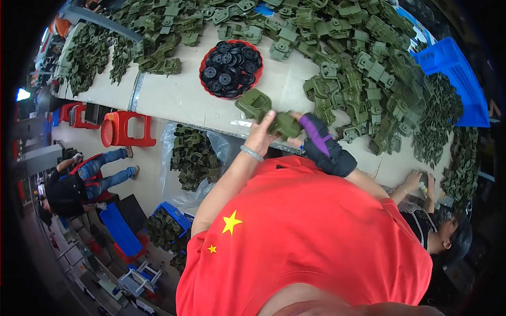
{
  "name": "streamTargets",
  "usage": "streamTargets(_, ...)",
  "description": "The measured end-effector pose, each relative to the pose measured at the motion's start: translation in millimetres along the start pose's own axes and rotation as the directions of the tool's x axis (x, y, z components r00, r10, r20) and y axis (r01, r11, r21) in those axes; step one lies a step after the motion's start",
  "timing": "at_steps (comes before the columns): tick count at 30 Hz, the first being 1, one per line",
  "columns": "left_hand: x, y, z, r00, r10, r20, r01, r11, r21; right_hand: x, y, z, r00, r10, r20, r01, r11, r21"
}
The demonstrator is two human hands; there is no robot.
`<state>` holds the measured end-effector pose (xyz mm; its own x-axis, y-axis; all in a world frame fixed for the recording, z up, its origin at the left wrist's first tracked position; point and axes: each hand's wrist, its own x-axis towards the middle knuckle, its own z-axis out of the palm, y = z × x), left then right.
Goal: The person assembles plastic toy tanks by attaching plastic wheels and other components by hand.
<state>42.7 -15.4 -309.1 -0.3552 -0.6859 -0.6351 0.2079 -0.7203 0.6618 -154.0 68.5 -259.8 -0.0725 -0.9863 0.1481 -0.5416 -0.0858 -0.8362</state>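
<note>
Over the near edge of the table, my left hand (260, 137) is closed on an olive-green plastic toy vehicle body (255, 105). A bangle circles that wrist. My right hand (322, 146), in a black and purple glove with bare fingertips, grips the body's right end with thumb and fingers. Its lower side is partly covered by the fingers. Just beyond it is a round red tray (201, 69) heaped with black toy wheels (225, 66). To the right of my hands lies a big pile of similar green vehicle bodies (363, 79).
Smaller green parts (440, 113) lie at the right beside a blue crate (458, 79). A co-worker's hands (416, 181) are at the table's right end. More green parts (192, 155) fill a clear bag below. Red stools (132, 129) and another person (79, 181) are at left.
</note>
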Motion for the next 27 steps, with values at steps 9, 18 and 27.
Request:
streamTargets(9,2,-34,-98,0.985,0.118,-0.122,-0.112,0.992,0.058,54,51,19,0.941,-0.066,0.333,0.009,0.985,0.171)
streamTargets(18,-9,-49,-127,0.944,0.225,-0.243,-0.202,0.972,0.115,217,77,67,0.958,-0.243,0.154,0.28,0.913,-0.297)
streamTargets(27,1,-36,-138,0.959,0.193,-0.205,-0.086,0.895,0.439,294,72,104,0.944,-0.129,0.303,0.297,0.73,-0.616)
